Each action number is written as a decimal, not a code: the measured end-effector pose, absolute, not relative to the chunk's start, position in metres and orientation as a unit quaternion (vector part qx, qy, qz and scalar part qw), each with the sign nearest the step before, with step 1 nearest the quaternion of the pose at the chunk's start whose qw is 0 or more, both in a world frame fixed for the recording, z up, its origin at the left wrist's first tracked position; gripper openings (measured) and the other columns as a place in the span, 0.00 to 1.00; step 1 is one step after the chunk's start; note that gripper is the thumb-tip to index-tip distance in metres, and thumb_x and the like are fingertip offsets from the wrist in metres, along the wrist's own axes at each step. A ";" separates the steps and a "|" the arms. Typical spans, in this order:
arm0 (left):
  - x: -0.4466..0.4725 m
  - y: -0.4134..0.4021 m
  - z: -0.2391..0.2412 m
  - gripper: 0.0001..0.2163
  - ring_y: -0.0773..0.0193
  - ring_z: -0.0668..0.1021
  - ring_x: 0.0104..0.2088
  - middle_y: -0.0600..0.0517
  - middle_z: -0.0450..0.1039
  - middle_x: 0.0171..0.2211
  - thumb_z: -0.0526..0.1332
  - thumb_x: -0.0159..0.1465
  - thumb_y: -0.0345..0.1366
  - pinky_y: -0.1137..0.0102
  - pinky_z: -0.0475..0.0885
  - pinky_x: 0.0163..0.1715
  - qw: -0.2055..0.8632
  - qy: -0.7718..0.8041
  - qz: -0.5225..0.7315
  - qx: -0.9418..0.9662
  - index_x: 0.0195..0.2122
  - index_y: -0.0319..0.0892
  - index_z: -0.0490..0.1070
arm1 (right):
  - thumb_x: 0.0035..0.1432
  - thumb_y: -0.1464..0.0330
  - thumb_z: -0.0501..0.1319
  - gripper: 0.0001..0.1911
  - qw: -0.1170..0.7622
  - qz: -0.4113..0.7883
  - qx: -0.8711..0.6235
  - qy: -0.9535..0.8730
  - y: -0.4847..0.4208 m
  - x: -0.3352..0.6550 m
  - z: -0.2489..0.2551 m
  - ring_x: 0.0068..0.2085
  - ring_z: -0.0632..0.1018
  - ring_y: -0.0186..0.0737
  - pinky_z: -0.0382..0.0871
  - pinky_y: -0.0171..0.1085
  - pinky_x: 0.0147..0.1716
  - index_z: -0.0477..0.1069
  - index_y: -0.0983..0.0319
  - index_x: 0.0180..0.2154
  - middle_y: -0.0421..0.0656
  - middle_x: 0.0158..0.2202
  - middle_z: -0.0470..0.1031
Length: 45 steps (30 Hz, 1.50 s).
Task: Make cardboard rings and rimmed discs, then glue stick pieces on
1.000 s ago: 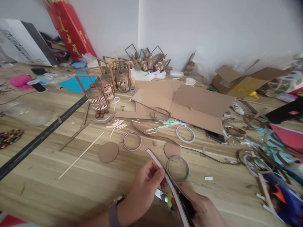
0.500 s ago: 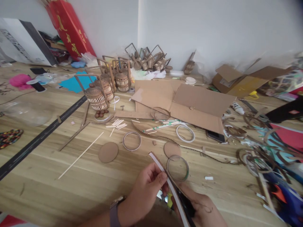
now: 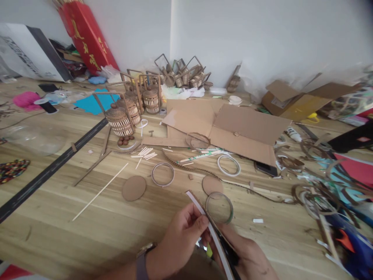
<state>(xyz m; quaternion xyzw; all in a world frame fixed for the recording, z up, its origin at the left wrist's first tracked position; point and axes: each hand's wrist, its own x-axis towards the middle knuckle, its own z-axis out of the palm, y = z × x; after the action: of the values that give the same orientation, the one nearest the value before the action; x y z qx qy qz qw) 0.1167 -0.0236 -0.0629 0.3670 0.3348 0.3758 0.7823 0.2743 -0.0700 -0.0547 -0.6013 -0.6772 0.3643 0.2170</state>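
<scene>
Slowly, I am watching the left hand point(image 3: 180, 241) sliding its pinch along the long white-faced brown cardboard strip point(image 3: 196, 203). Thumb and forefinger are closing on it further down than a second ago. The right hand point(image 3: 250, 260) is curling tight around a black-handled tool point(image 3: 230, 252), which I am taking for scissors, though the blades are mostly hiding behind the left fingers. The strip is running slantwise between both hands, its lower part lying across the right palm and its free end pointing away from me. That free end is pulling back toward the hands, frame by frame, and both hands are sinking lower in my view. I am reading this as the strip being fed steadily through the tool, with less of it standing clear ahead of the pinch.

Just beyond the strip's tip, a thin cardboard ring with a greenish edge point(image 3: 232, 210) is lying flat on the wooden floor point(image 3: 87, 233), unmoved. A round brown cardboard disc point(image 3: 211, 184) is sitting just behind it, also unmoved.
</scene>
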 end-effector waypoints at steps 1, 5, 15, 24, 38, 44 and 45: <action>0.117 -0.024 -0.063 0.24 0.70 0.68 0.21 0.55 0.66 0.21 0.65 0.55 0.59 0.74 0.63 0.24 0.783 0.336 0.375 0.366 0.28 0.40 0.63 | 0.56 0.65 0.55 0.11 0.217 0.381 -0.596 -0.672 -0.070 0.275 -0.056 0.23 0.73 0.34 0.67 0.28 0.26 0.76 0.59 0.32 0.39 0.24 0.76; 0.116 -0.025 -0.065 0.25 0.70 0.69 0.22 0.54 0.66 0.21 0.65 0.54 0.60 0.74 0.64 0.24 0.785 0.341 0.363 0.369 0.28 0.40 0.62 | 0.54 0.68 0.55 0.11 0.213 0.405 -0.595 -0.660 -0.073 0.277 -0.058 0.24 0.73 0.34 0.65 0.28 0.26 0.76 0.59 0.34 0.38 0.25 0.76; 0.111 -0.019 -0.055 0.21 0.70 0.68 0.25 0.56 0.64 0.23 0.61 0.60 0.56 0.75 0.64 0.27 0.706 0.397 0.425 0.405 0.29 0.40 0.63 | 0.51 0.70 0.56 0.05 0.188 0.408 -0.606 -0.657 -0.074 0.276 -0.052 0.27 0.74 0.34 0.67 0.27 0.27 0.71 0.60 0.29 0.39 0.26 0.75; 0.114 -0.021 -0.059 0.22 0.71 0.67 0.23 0.56 0.64 0.22 0.60 0.60 0.57 0.75 0.64 0.26 0.740 0.363 0.410 0.390 0.30 0.40 0.62 | 0.51 0.69 0.58 0.09 0.266 0.355 -0.588 -0.676 -0.077 0.273 -0.072 0.22 0.74 0.32 0.67 0.25 0.23 0.75 0.59 0.36 0.38 0.24 0.75; 0.113 -0.023 -0.057 0.22 0.71 0.68 0.23 0.56 0.65 0.22 0.61 0.61 0.56 0.75 0.65 0.25 0.751 0.349 0.404 0.388 0.30 0.40 0.61 | 0.57 0.69 0.54 0.07 0.205 0.389 -0.575 -0.690 -0.075 0.279 -0.060 0.28 0.77 0.34 0.70 0.27 0.30 0.71 0.60 0.35 0.40 0.28 0.77; 0.114 -0.025 -0.061 0.22 0.70 0.70 0.23 0.55 0.66 0.23 0.60 0.60 0.57 0.74 0.66 0.25 0.760 0.336 0.391 0.395 0.32 0.40 0.62 | 0.56 0.68 0.58 0.06 0.232 0.393 -0.555 -0.696 -0.071 0.272 -0.061 0.25 0.77 0.33 0.69 0.25 0.26 0.73 0.61 0.35 0.41 0.27 0.77; 0.114 -0.026 -0.061 0.22 0.70 0.70 0.23 0.55 0.66 0.22 0.60 0.60 0.57 0.74 0.66 0.25 0.760 0.337 0.391 0.394 0.32 0.40 0.62 | 0.57 0.67 0.58 0.07 0.241 0.390 -0.560 -0.690 -0.072 0.272 -0.063 0.24 0.76 0.33 0.69 0.26 0.25 0.73 0.61 0.35 0.40 0.25 0.77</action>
<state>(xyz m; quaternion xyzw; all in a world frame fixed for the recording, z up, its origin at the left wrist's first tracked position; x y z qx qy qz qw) 0.1141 -0.0259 -0.0614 0.3944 0.3366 0.3914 0.7603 0.2725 -0.0719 -0.0634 -0.5603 -0.6900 0.3895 0.2413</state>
